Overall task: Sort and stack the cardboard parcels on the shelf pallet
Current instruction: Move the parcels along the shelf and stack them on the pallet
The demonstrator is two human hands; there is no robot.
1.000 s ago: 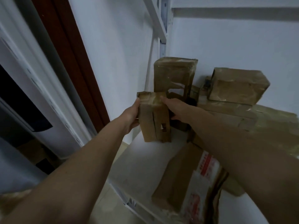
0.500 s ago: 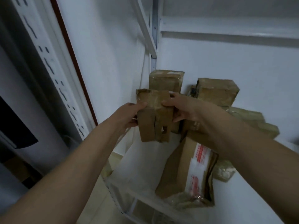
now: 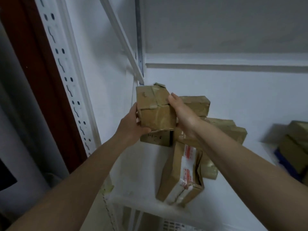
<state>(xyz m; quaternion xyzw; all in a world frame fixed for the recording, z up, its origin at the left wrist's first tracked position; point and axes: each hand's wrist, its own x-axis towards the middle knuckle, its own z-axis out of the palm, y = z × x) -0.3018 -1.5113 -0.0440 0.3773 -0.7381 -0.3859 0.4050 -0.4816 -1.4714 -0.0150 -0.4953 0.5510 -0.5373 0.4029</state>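
1. The left hand (image 3: 131, 129) holds the taped cardboard parcel (image 3: 155, 109) from below, fingers curled under it, so it cannot drop.
2. The right hand (image 3: 180, 114) presses its other side, thumb on top, to keep it steady.
3. The parcel is up in the air, just above a small box (image 3: 156, 139) in the shelf (image 3: 143, 165) corner, probably to stack there.
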